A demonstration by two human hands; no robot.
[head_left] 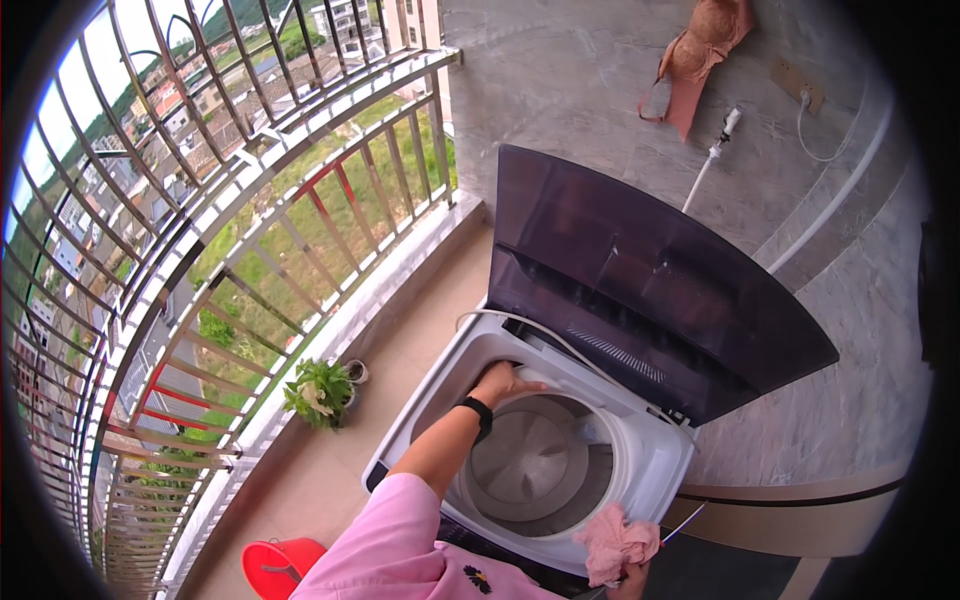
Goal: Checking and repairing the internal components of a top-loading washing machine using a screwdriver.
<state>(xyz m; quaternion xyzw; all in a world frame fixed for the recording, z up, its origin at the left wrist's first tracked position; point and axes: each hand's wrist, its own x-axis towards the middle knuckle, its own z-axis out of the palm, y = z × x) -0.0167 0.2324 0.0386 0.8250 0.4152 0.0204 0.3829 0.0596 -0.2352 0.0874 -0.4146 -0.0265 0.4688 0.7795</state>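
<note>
The two hands are well apart: the left hand (pixel 503 383), with a black band (pixel 483 418) around its wrist, rests at the far left part of the pale round tub ring (pixel 625 455), its thumb laid along the ring and its other fingers partly hidden, so I cannot tell whether they grip anything; the right hand (pixel 630 582), low in the view and partly covered, is closed on a crumpled, soft pink cloth (pixel 615 540). That cloth hangs over the near right corner of a white top-loading washing machine (pixel 665 455), outside the tub opening. A thin, pale, straight rod (pixel 685 522) sticks out just beside the cloth, and I cannot tell whether the right hand holds it too. Inside the ring, the grey drum (pixel 520 455) shows a round, ribbed base. The dark purple, glossy curved lid (pixel 650 290) stands raised at the back of the machine, before a grey marbled wall (pixel 560 90) where a salmon-pink garment (pixel 700 45) hangs high up. To the left, on the beige tiled floor (pixel 420 340), a leafy green potted plant (pixel 318 393) stands near a shiny metal railing (pixel 330 175), and a bright red plastic bucket (pixel 262 572) lies nearer the person's pink sleeve (pixel 385 535).
</note>
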